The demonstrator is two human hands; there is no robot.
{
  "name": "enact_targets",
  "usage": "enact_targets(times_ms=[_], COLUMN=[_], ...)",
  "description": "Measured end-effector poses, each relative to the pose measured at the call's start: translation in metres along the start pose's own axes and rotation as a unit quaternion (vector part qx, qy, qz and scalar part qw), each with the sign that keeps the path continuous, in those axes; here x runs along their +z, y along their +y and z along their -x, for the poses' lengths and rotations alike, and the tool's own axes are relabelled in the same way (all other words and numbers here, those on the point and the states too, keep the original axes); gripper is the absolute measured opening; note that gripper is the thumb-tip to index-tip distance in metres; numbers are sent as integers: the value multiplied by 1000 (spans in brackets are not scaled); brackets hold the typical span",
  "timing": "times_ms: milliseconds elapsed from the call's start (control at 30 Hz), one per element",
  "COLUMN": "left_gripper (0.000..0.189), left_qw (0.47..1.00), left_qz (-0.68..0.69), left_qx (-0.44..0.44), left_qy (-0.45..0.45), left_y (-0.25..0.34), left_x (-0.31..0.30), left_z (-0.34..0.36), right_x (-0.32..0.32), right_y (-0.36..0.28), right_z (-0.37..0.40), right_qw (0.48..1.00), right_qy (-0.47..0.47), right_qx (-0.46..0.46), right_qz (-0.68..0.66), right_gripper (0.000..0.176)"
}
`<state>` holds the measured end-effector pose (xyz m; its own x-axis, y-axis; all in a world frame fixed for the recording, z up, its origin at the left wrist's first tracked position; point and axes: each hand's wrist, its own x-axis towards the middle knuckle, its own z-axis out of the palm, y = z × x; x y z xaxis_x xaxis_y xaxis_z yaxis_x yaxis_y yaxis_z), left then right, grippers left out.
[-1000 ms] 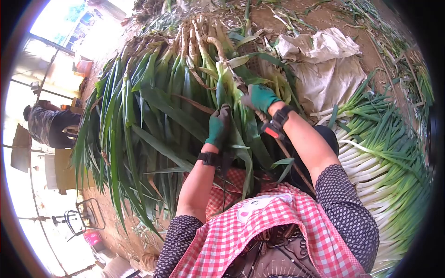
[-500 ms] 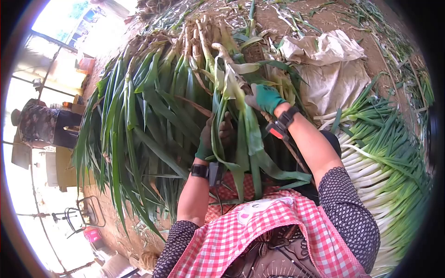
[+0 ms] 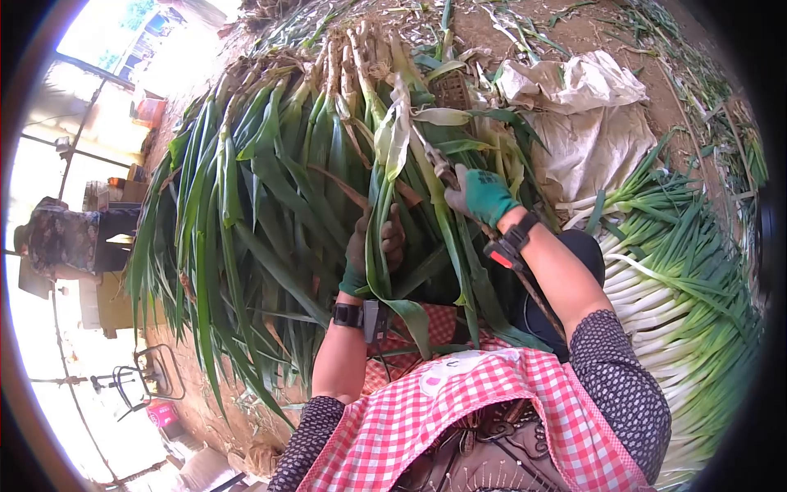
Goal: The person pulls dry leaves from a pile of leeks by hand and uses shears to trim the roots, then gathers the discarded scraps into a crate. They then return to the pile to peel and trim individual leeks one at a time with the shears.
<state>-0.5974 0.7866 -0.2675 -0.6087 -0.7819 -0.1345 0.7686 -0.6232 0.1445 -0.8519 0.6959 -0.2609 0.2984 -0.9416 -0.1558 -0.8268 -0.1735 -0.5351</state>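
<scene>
A big pile of untrimmed leeks (image 3: 270,172) lies with brown roots at the top and long green leaves hanging down. My left hand (image 3: 373,246), in a dark and green glove, is closed around green leaves of a leek at the pile's right side. My right hand (image 3: 482,195), in a green and grey glove, grips the handle of a slim metal tool (image 3: 441,166), whose tip reaches up beside the pale stalk. A loose pale leaf (image 3: 443,116) sticks out above the tool.
Cleaned leeks (image 3: 648,320) lie in a dense row at the right. A whitish sack (image 3: 598,131) rests on the ground beyond my right hand. At the far left another person (image 3: 74,238) stands by boxes, near a metal-framed chair (image 3: 156,373).
My right hand has moved slightly down and right with the tool, away from the held leek. Pale outer leaves have shifted apart from the stalk. My left hand stays nearly in place.
</scene>
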Motion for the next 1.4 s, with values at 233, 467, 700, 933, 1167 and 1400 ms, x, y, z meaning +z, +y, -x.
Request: enact_targets(times_ms=[233,467,700,933,1167,1400], left_gripper=[52,53,39,37,34,72], left_qw=[998,951,840,701,454,212], left_qz=[-48,-237,-419,-685,-870,-841], left_qx=[23,60,101,111,104,73], left_qy=[45,188,330,166,165,493], left_y=[-3,-21,-41,-91,-41,49], left_x=[3,12,41,6,57,32], left_z=[2,1,-16,-82,-115,-155], right_x=[-8,9,-4,-7,-26,-16], right_y=[-14,-15,-15,35,85,28], right_z=[-71,-59,-71,-12,4,13], right_qw=[999,997,997,996,986,991], right_qy=[38,62,56,52,6,-45], right_qx=[-4,-11,-13,58,164,117], right_qz=[2,37,48,33,9,-47], right_gripper=[46,47,53,46,45,56])
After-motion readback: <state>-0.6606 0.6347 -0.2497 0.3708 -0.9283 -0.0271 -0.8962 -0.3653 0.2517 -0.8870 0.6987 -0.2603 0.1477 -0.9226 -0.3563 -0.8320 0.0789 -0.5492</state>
